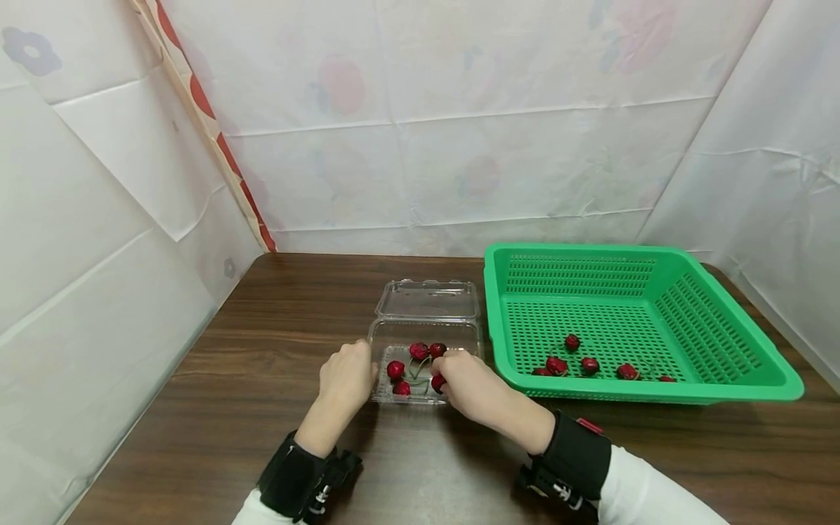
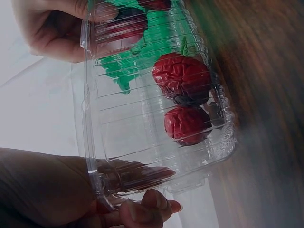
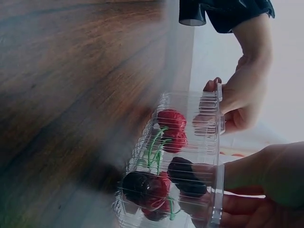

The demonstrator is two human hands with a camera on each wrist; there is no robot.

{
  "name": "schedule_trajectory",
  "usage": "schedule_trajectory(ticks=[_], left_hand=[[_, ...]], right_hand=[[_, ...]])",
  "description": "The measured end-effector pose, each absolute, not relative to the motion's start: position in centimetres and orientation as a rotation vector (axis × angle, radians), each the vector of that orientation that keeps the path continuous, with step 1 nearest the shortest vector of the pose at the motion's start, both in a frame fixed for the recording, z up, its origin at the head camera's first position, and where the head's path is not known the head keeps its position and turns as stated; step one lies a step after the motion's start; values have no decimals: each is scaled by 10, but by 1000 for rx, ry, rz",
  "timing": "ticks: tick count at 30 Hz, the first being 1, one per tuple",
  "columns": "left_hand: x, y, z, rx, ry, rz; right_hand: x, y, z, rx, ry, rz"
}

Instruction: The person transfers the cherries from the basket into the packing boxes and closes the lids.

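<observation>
A clear plastic clamshell box (image 1: 426, 324) lies on the table with its lid (image 1: 429, 299) folded back. Several wrinkled dark-red cherries (image 1: 396, 370) with green stems are on its floor. At the box's left wall, my left hand (image 1: 346, 375) grips the rim, the thumb on one side and curled fingers on the other, as the left wrist view shows. My right hand (image 1: 475, 386) reaches over the front right of the box. It pinches a cherry (image 2: 130, 24) between thumb and fingers, seen through the wall in both wrist views. The palm hides part of the box's right side.
To the right stands a green plastic basket (image 1: 656, 394) with slotted walls, holding several more cherries (image 1: 590, 365) near its front. Its left wall is close beside the box. White patterned sheeting (image 1: 426, 168) hangs behind the brown wooden table (image 1: 262, 350) and along both sides.
</observation>
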State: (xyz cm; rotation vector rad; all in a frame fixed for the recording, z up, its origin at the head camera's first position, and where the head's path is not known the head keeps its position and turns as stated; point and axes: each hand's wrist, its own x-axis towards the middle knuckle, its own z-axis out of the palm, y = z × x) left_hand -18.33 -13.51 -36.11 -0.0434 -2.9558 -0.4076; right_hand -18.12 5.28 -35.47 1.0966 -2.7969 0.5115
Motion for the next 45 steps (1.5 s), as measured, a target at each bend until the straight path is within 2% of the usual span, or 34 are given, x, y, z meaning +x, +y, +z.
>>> schedule_trajectory(ticks=[23, 45], left_hand=[[-183, -136, -362, -57, -2959, -405], [-183, -135, -361, -51, -2952, -409]], right_hand=[[-185, 50, -357, 1123, -2895, 602], [-161, 65, -336, 1077, -2657, 717]])
